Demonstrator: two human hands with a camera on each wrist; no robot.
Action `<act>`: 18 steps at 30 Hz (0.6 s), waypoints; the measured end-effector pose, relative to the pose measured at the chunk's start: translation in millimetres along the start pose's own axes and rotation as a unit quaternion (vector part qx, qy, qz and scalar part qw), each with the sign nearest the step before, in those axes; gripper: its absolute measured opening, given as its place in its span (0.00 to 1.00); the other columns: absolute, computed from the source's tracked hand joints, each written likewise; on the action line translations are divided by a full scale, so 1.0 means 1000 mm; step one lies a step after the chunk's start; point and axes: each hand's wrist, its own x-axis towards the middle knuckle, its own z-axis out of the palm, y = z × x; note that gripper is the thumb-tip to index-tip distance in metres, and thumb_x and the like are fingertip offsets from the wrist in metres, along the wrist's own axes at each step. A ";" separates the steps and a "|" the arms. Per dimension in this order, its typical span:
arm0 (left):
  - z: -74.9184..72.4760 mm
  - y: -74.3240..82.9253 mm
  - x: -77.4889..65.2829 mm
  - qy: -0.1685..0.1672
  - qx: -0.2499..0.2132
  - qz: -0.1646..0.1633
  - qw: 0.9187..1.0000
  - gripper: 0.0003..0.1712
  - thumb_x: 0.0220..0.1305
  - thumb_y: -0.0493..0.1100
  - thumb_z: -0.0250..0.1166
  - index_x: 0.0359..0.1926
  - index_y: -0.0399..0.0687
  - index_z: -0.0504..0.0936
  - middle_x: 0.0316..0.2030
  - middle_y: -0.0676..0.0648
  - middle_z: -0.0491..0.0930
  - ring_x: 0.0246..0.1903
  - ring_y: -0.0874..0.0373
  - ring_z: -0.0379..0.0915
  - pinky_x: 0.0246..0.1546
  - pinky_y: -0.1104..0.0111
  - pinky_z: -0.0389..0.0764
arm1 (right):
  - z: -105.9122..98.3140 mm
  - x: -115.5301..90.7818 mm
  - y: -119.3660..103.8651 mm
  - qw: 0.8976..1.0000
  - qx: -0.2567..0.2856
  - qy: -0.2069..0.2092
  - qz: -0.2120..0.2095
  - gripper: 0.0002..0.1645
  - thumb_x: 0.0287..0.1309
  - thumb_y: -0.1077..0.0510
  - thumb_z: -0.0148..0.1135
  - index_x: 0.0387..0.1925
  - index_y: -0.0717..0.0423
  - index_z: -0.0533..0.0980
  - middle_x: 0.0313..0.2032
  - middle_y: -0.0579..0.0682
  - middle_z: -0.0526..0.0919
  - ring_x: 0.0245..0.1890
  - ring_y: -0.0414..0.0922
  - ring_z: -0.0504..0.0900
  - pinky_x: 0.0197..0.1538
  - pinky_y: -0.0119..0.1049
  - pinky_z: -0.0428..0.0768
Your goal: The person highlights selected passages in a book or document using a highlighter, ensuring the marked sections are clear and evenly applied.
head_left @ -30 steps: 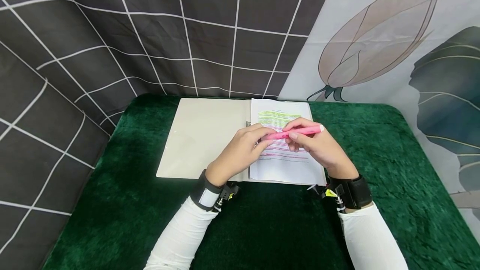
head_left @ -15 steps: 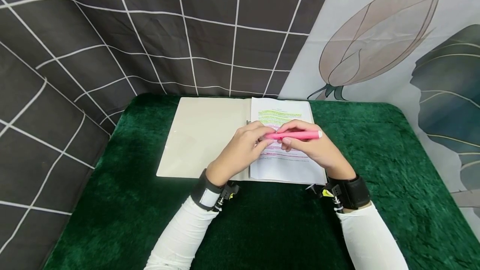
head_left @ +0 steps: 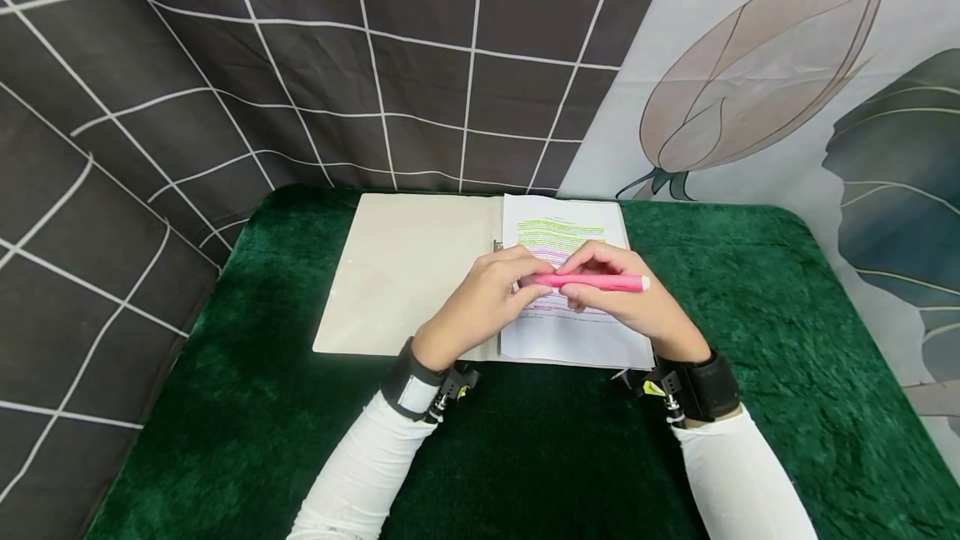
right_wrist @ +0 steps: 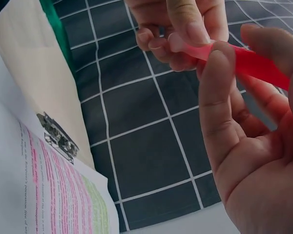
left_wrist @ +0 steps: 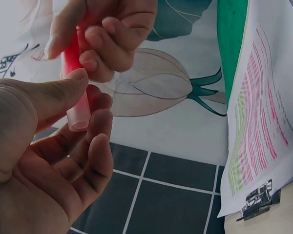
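Observation:
Both hands hold a pink highlighter (head_left: 600, 282) level above the printed page (head_left: 570, 340). My left hand (head_left: 487, 294) pinches its capped, translucent end between thumb and fingers; that cap (left_wrist: 78, 119) shows clearly in the left wrist view. My right hand (head_left: 633, 302) grips the pink barrel (right_wrist: 261, 69), whose white-tipped end points right in the head view. The page bears yellow-green highlighted lines (head_left: 558, 230) at the top and pink ones below. It lies in the right half of an open cream folder (head_left: 412, 273), beside a metal clip (right_wrist: 58, 136).
Dark green plush cloth (head_left: 247, 407) covers the table around the folder. Behind it hangs a dark cloth with white grid lines (head_left: 420, 82), and at the right a white one with a flower print (head_left: 750, 98). Each wrist wears a black strap with a camera.
The right hand has shifted left along the highlighter, closer to the left hand. The highlighter has turned from slanting to nearly level and dropped slightly. The left hand hardly moved.

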 end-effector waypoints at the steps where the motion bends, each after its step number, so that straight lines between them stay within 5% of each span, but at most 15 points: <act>1: 0.000 -0.001 0.000 0.000 0.000 0.003 1.000 0.11 0.69 0.38 0.69 0.50 0.43 0.89 0.38 0.50 0.84 0.34 0.61 0.71 0.34 0.74 0.74 | 0.001 0.000 0.000 1.000 0.001 -0.001 -0.004 0.09 0.65 0.72 0.64 0.46 0.65 0.77 0.30 0.53 0.84 0.25 0.45 0.83 0.28 0.35 0.83; 6: -0.002 -0.004 -0.002 0.016 -0.017 0.017 1.000 0.12 0.68 0.38 0.70 0.51 0.44 0.90 0.42 0.50 0.87 0.34 0.62 0.72 0.33 0.74 0.74 | 0.002 -0.001 0.000 1.000 0.008 0.004 -0.028 0.09 0.64 0.73 0.63 0.44 0.64 0.78 0.24 0.54 0.81 0.20 0.45 0.78 0.24 0.37 0.80; 18: -0.004 -0.006 -0.003 0.037 -0.027 0.050 0.998 0.13 0.65 0.38 0.72 0.51 0.44 0.91 0.40 0.49 0.86 0.31 0.63 0.71 0.29 0.75 0.72 | 0.006 -0.002 -0.001 0.995 0.061 0.038 -0.066 0.06 0.63 0.76 0.63 0.39 0.67 0.80 0.27 0.50 0.84 0.18 0.44 0.78 0.24 0.33 0.81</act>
